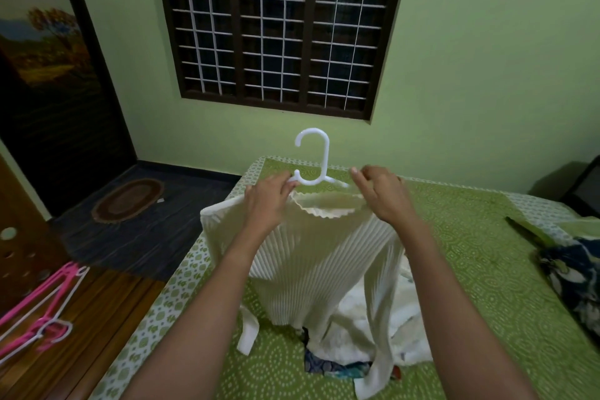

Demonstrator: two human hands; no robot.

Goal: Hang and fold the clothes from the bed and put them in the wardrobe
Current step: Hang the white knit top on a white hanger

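Note:
A cream pleated top (324, 256) hangs in the air over the bed (470, 237), with a white plastic hanger (316, 156) inside its neck and the hook sticking up. My left hand (266, 201) grips the top's left shoulder together with the hanger's arm. At the right side of the neckline, my right hand (380, 195) pinches the fabric over the hanger's other arm. Below the top lies a small heap of white and patterned clothes (357, 347) on the green bedspread.
A dark blue and white garment (571, 276) lies at the bed's right edge. Pink and white hangers (45, 308) lie on the wooden surface at the lower left. A brown oval mat (128, 200) is on the dark floor, below a barred window (279, 26).

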